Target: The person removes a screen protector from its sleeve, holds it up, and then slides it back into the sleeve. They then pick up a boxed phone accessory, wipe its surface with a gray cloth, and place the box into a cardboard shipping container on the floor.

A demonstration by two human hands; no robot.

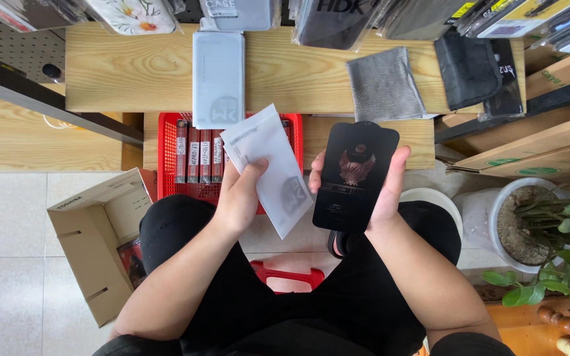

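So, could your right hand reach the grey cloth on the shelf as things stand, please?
Probably not freely: the right hand is wrapped around the black packet. Nothing lies between it and the grey cloth, though.

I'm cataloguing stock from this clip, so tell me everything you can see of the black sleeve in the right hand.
The black sleeve is a flat, glossy, rounded rectangle, seemingly card or plastic, with a brownish winged emblem in the middle and faint print below. It stands nearly upright, tilted slightly, above the person's lap. The right hand grips it, thumb on the left edge, fingers along the right. It looks closed and undamaged.
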